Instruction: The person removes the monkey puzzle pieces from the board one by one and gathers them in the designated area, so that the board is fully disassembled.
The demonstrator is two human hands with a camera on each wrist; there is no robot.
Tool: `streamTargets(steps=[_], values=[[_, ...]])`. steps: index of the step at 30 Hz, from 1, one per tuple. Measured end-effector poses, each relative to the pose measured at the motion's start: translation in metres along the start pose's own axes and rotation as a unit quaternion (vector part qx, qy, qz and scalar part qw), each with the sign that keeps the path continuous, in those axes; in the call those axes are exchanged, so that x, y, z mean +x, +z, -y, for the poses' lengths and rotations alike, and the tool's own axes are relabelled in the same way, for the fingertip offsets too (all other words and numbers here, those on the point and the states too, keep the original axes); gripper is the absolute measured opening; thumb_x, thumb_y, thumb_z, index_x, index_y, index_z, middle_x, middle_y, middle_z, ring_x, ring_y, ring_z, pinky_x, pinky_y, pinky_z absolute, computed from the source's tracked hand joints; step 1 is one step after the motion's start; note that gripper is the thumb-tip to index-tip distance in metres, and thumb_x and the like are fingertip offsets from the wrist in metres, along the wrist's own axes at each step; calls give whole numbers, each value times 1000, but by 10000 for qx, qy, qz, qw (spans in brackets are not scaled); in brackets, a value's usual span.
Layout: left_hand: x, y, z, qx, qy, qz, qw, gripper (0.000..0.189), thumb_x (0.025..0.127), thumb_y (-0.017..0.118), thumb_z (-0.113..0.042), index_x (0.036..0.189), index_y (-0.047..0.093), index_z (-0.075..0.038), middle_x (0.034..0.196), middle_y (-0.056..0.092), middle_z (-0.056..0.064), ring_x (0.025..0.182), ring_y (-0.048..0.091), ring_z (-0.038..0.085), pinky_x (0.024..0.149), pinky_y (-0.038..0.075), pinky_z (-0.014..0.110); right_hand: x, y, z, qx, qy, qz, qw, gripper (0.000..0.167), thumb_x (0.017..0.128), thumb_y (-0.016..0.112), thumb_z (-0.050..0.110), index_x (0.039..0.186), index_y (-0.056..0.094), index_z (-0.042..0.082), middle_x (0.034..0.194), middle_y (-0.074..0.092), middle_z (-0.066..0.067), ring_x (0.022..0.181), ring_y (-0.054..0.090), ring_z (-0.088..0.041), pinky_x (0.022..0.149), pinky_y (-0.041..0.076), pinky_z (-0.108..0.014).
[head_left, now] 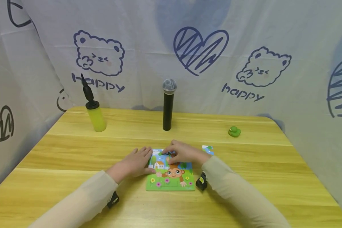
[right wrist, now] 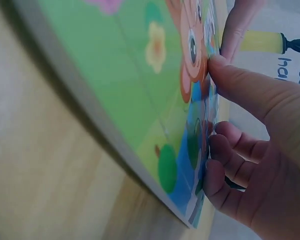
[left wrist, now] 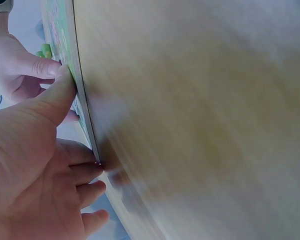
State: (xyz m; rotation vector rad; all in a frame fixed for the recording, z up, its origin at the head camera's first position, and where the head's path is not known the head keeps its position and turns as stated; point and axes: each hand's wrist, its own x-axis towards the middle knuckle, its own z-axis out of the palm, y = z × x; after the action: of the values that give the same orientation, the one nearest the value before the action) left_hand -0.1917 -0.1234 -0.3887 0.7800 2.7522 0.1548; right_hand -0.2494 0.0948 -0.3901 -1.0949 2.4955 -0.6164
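Observation:
A jigsaw puzzle with a cartoon monkey, a house and flowers lies in its flat tray on the table. My left hand rests at its left side, thumb on the picture's edge and the other fingers extended along the tray's rim. Over the upper middle of the picture, my right hand has its thumb and curled fingers down on a puzzle piece that sits about level with the picture. Part of that piece is hidden under the fingers. A loose puzzle piece lies beyond the right wrist.
A black microphone stands upright behind the puzzle. At the back left is a yellow hand pump with a black top, and at the back right a small green toy duck. A printed cloth hangs behind the table.

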Motion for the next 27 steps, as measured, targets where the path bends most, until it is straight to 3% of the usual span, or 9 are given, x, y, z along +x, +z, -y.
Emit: streamTargets(steps=[15,23,27], values=[[-2,-3,-2,-61,-24,28,10000,81,90,50,-49,141,25,8,147,21,23,135,17,36,108,13,52,4,2,-3,479,15,177,9987,38,85,68,15,123,61,14,91,43,-7,79,36,-18,64,34,-27],[-1,-1,-1,-66,-14,4,10000,81,90,50,-50,141,24,8,147,21,22,135,16,36,108,13,52,1,0,-1,763,173,84,9969,35,85,67,12,120,61,16,96,44,-7,80,37,-21,64,36,-30],[-2,-1,0,-71,-5,-10,10000,81,90,50,-49,141,24,8,147,21,23,135,17,37,108,13,52,2,2,-4,1018,319,-109,9942,37,85,66,9,120,55,9,96,46,-7,76,43,-18,64,42,-28]])
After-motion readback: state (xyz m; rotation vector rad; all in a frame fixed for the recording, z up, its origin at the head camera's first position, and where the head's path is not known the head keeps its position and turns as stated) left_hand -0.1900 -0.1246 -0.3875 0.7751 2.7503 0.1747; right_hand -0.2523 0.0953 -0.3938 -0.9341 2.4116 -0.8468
